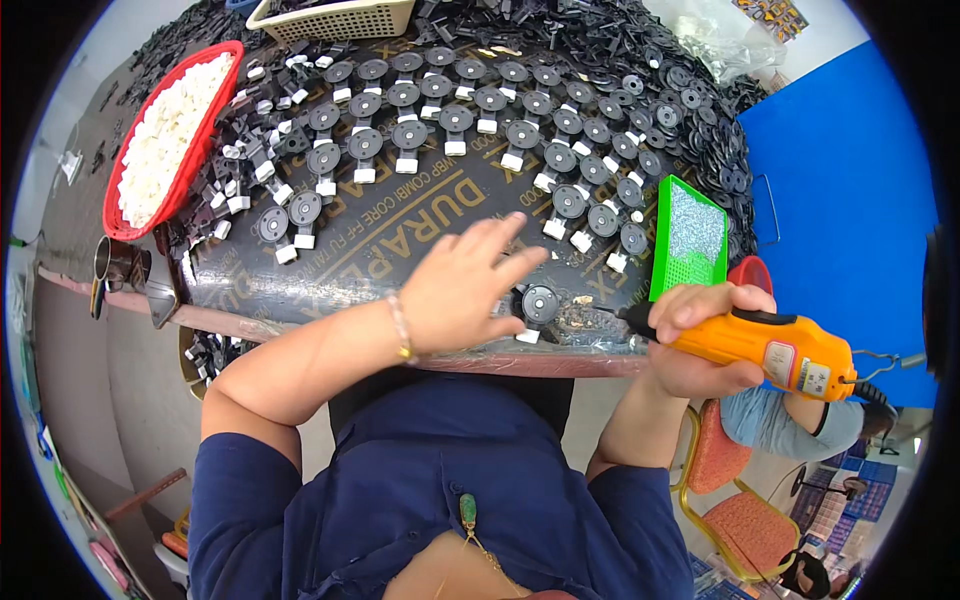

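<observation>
An orange electric screwdriver (760,352) is gripped in my right hand (705,335), its dark tip pointing left over the table's near edge. My left hand (465,285) hovers with fingers spread over the tabletop, nothing visible in it. Just by its thumb lies a black disc-shaped wheel part (540,304) with a white block on its end, between the hand and the screwdriver tip. Similar assemblies (456,120), round black discs with white ends, stand in curved rows farther back. At the right, a green tray (661,240) contains many small silvery pieces.
A red basket (112,205) of white pieces stands at the left. Loose black parts (560,30) heap along the back beside a cream basket (390,18). A red cup (752,275) sits behind my right hand. Another person's sleeve (780,425) and chairs (745,530) are at lower right.
</observation>
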### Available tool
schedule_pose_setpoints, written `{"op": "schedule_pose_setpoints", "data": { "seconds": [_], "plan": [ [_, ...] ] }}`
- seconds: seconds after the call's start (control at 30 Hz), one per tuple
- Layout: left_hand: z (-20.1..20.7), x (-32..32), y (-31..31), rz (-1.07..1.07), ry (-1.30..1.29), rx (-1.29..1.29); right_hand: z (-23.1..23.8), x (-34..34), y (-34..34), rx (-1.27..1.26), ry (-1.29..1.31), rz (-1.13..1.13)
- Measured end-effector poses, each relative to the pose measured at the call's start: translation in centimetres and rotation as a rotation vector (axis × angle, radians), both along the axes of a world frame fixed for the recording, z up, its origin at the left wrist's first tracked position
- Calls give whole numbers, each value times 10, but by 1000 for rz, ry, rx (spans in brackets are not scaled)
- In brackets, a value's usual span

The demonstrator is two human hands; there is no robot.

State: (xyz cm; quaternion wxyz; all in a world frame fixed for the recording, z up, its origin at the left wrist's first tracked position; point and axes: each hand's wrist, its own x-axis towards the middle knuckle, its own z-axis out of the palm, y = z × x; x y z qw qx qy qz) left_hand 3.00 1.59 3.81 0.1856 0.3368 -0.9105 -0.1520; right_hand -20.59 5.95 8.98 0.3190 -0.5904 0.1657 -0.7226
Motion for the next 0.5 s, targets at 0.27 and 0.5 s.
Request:
{"op": "schedule_pose_setpoints", "data": {
  "seconds": [0.27, 0.5],
  "plan": [
    [-9, -11, 23, 29, -146, -24, -19, -5, 16, 68, -13, -257],
    [44, 173, 67, 8, 114, 567, -22, -33, 20, 112, -23, -395]
  ]
}}
